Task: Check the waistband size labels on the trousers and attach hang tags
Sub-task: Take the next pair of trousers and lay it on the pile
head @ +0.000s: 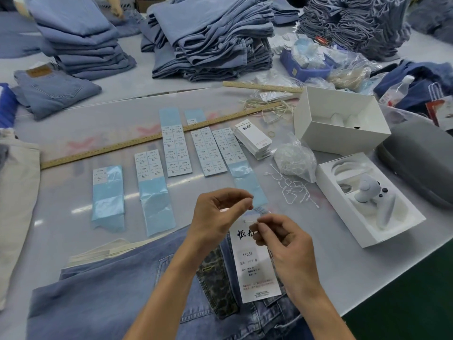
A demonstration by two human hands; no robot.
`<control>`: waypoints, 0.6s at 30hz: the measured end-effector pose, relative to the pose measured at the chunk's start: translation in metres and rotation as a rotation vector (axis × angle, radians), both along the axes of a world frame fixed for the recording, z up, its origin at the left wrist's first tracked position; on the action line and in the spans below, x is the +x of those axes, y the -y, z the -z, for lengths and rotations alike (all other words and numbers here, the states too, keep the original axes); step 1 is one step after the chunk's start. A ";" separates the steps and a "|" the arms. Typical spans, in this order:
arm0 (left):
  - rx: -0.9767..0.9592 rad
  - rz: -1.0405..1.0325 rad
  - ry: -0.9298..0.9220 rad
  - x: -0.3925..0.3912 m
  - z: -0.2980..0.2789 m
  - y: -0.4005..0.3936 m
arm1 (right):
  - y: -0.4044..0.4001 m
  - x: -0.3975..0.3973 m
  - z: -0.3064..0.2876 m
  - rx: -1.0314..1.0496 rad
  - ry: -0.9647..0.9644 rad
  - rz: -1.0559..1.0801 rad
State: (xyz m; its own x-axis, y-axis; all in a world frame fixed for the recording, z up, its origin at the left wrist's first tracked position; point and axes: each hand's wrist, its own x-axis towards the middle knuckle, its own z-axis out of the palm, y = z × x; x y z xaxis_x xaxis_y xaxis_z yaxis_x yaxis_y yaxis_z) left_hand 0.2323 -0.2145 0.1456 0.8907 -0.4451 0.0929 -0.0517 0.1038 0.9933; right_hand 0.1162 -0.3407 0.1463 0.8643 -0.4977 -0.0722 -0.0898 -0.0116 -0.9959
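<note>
Above the jeans waistband, the left hand and right hand each pinch an end of the white string threaded through the hang tag, whose long axis runs toward the person.

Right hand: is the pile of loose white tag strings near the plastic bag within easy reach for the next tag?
Probably yes. The loose strings lie on bare table just beyond the right hand, nothing between them. But that hand is pinching the string on the hang tag, so it must let go first.
</note>
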 end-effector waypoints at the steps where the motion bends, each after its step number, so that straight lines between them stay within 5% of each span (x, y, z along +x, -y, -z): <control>1: 0.055 0.027 0.043 -0.002 0.002 0.000 | 0.000 -0.001 -0.002 0.072 0.004 0.015; 11: 0.293 0.125 0.223 -0.020 0.008 -0.008 | 0.001 -0.003 -0.002 0.510 -0.059 0.180; 18: 0.268 0.165 0.197 -0.026 0.005 -0.006 | -0.001 -0.005 -0.003 0.445 -0.059 0.156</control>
